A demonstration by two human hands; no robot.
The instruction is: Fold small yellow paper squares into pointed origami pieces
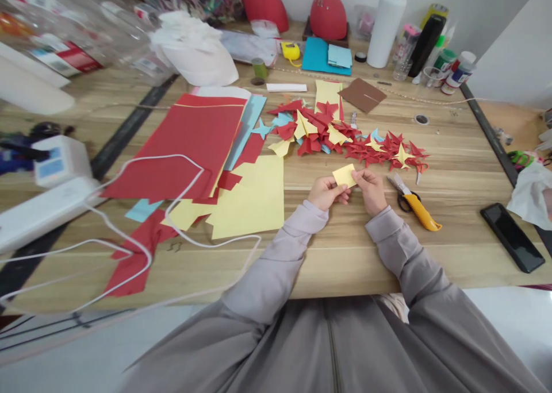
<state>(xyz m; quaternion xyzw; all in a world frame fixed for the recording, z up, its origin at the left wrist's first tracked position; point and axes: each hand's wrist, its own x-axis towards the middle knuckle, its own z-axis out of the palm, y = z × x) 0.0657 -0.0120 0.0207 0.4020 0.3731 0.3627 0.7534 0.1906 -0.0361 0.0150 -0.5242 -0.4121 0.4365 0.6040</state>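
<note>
A small yellow paper piece (344, 176) is held between both hands above the wooden table. My left hand (325, 193) pinches its lower left side, and my right hand (371, 191) grips its right edge between thumb and finger. Just beyond the hands lies a pile of folded red, yellow and blue paper shapes (317, 128). More star-like red and yellow shapes (394, 150) spread to the right. An orange-yellow utility knife (420, 209) rests beside my right hand, over black-handled scissors (404, 202).
Red sheets (185, 140) and a yellow sheet (254, 200) lie left, crossed partly by a white cable (194, 180). A phone (512, 237) is at the right. Bottles (459, 74), a blue paper stack (319, 57) and a tape measure (290, 51) stand or lie farther back.
</note>
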